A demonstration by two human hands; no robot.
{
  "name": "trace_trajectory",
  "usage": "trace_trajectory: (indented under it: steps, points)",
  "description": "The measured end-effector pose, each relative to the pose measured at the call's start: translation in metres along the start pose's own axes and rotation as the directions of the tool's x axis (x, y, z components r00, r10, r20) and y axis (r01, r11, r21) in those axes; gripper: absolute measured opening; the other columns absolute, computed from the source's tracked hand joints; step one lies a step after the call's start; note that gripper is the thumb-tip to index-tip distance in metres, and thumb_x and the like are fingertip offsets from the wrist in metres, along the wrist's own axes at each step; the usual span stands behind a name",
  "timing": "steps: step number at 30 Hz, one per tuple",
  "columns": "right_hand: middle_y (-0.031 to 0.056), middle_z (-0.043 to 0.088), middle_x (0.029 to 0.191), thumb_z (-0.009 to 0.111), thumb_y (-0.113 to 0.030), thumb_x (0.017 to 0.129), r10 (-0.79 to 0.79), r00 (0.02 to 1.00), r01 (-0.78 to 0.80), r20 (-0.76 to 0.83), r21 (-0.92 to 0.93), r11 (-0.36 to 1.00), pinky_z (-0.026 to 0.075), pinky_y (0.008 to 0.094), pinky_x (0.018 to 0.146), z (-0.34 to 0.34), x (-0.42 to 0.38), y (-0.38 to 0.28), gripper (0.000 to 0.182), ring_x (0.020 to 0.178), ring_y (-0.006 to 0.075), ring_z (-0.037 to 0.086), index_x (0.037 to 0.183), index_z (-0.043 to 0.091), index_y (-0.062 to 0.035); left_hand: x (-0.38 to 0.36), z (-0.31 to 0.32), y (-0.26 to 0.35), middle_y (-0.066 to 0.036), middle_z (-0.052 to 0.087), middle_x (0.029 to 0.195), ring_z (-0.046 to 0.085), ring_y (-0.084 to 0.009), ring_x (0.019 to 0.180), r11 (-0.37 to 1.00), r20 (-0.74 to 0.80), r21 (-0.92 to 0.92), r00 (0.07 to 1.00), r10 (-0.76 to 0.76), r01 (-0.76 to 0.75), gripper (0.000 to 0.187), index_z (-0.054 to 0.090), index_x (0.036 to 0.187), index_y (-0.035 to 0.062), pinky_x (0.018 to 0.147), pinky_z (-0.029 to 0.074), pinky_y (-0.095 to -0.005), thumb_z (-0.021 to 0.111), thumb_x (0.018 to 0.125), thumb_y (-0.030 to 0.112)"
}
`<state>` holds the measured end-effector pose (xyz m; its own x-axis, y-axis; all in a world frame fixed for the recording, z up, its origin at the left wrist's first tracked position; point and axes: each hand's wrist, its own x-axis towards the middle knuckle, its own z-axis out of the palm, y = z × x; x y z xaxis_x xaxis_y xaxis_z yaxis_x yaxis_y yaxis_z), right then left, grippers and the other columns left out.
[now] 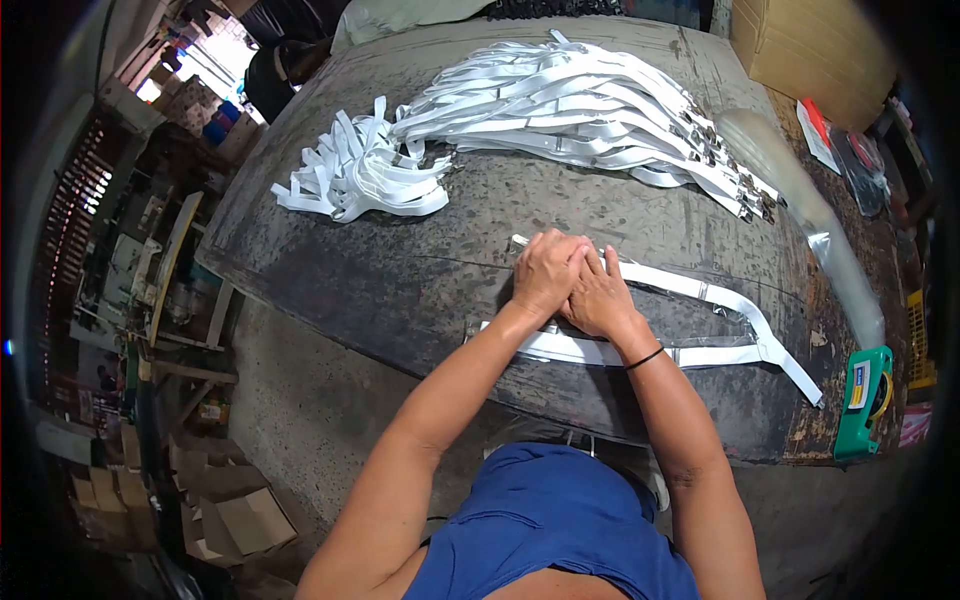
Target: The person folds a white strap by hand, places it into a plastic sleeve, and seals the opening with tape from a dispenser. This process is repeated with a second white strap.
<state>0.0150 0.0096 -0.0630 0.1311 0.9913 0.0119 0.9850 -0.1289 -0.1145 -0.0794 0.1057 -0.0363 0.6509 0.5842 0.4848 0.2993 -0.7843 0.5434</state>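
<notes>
A white strap (680,283) with small metal parts lies in a V shape on the dark table, its two arms joining at the right. My left hand (547,272) and my right hand (597,298) meet over the strap's left part, fingers touching and overlapping. The fingers of my left hand are curled, and whatever lies beneath them is hidden. My right hand lies fairly flat, fingers extended, against the upper arm of the strap. A large bundle of white straps (560,100) with metal clips rests farther back, beside a smaller tangled heap (360,170).
A green tape dispenser (862,402) stands at the table's right edge. Behind it runs a long clear plastic roll (835,250). A cardboard box (815,60) is at the back right. Cardboard pieces (245,520) lie on the floor at the left.
</notes>
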Motion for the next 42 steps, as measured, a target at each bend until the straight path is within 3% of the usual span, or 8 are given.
trace_trajectory:
  steps: [2, 4, 10, 13, 17, 22, 29, 42]
  points:
    - [0.0161, 0.034, 0.163, 0.047, -0.048, 0.099, -0.007, 1.0, 0.007, 0.001, -0.018, 1.0, 0.014, 0.0585, 0.123, 0.008, 0.001, 0.003, 0.075, 0.154, 0.0333, 0.022, 0.156, 0.033, -0.0018, -0.003, 0.006, 0.002, -0.01, 0.069, 0.094, 0.065, -0.0329, 0.089, 0.999, -0.018, 0.042, 1.0, 0.023, -0.023, 0.016, 0.076, 0.099, 0.0088, 0.08, 0.053, -0.0444, 0.068, 0.091, 0.02]
    - [0.0197, 0.035, 0.161, 0.049, -0.042, 0.097, -0.044, 0.989, 0.052, -0.145, 0.053, 0.997, 0.015, 0.0614, 0.121, 0.02, 0.002, 0.007, 0.072, 0.152, 0.0398, 0.025, 0.155, 0.035, -0.0022, -0.006, 0.01, 0.002, -0.009, 0.069, 0.096, 0.064, -0.032, 0.089, 0.992, -0.039, 0.104, 0.997, 0.07, -0.066, 0.018, 0.076, 0.103, 0.0093, 0.08, 0.053, -0.0438, 0.068, 0.091, 0.02]
    - [0.0213, 0.039, 0.159, 0.053, -0.043, 0.095, -0.074, 0.957, 0.088, -0.279, 0.037, 0.995, 0.017, 0.0602, 0.122, 0.017, -0.005, 0.003, 0.075, 0.151, 0.0382, 0.03, 0.154, 0.036, 0.0006, -0.011, 0.008, 0.001, -0.01, 0.07, 0.095, 0.064, -0.0313, 0.089, 0.992, -0.076, 0.096, 0.993, 0.086, -0.079, 0.019, 0.077, 0.104, 0.0088, 0.082, 0.052, -0.0427, 0.068, 0.092, 0.019]
    - [0.0235, 0.04, 0.157, 0.058, -0.048, 0.093, -0.059, 0.985, 0.071, -0.16, 0.069, 0.995, 0.02, 0.0608, 0.121, 0.001, -0.018, -0.004, 0.082, 0.15, 0.039, 0.03, 0.152, 0.036, 0.0049, -0.01, 0.007, -0.004, -0.01, 0.07, 0.094, 0.064, -0.0313, 0.089, 0.996, -0.03, 0.083, 0.999, 0.025, -0.022, 0.019, 0.077, 0.104, 0.0088, 0.081, 0.052, -0.0422, 0.068, 0.091, 0.019]
    - [0.0237, 0.042, 0.155, 0.063, -0.052, 0.092, -0.062, 0.975, 0.097, -0.215, 0.155, 0.983, 0.022, 0.0606, 0.12, -0.026, -0.045, -0.003, 0.085, 0.15, 0.0393, 0.031, 0.149, 0.04, 0.0064, -0.009, 0.007, -0.005, -0.01, 0.07, 0.092, 0.064, -0.0317, 0.086, 0.996, -0.044, 0.086, 0.998, 0.041, -0.037, 0.017, 0.077, 0.102, 0.0086, 0.08, 0.052, -0.0419, 0.069, 0.091, 0.017]
    - [0.0221, 0.052, 0.145, 0.069, -0.042, 0.091, -0.006, 0.965, 0.056, -0.264, 0.181, 0.982, 0.029, 0.0617, 0.117, -0.05, -0.082, 0.022, 0.064, 0.142, 0.0439, 0.041, 0.135, 0.055, 0.0024, -0.012, 0.01, -0.007, -0.009, 0.067, 0.09, 0.062, -0.0306, 0.087, 0.979, 0.013, 0.152, 0.991, 0.133, -0.134, 0.017, 0.075, 0.103, 0.0091, 0.079, 0.052, -0.0415, 0.071, 0.089, 0.017]
    - [0.0193, 0.051, 0.148, 0.074, -0.033, 0.088, 0.12, 0.965, -0.065, -0.234, 0.228, 0.971, 0.027, 0.0611, 0.118, -0.052, -0.098, 0.042, 0.062, 0.144, 0.044, 0.038, 0.138, 0.055, -0.0018, -0.018, 0.006, -0.002, -0.009, 0.066, 0.102, 0.061, -0.0302, 0.097, 0.951, 0.155, 0.226, 0.972, 0.179, -0.211, 0.026, 0.072, 0.11, 0.0075, 0.084, 0.049, -0.0419, 0.074, 0.087, 0.019]
    - [0.0167, 0.051, 0.148, 0.078, -0.036, 0.085, 0.087, 0.973, -0.06, -0.215, 0.126, 0.99, 0.028, 0.0675, 0.113, -0.042, -0.082, 0.047, 0.066, 0.143, 0.0425, 0.038, 0.14, 0.055, -0.008, -0.021, -0.004, -0.008, -0.011, 0.061, 0.124, 0.054, -0.0299, 0.116, 0.893, 0.299, 0.292, 0.92, 0.254, -0.341, 0.04, 0.066, 0.125, 0.0064, 0.093, 0.043, -0.0451, 0.067, 0.086, 0.015]
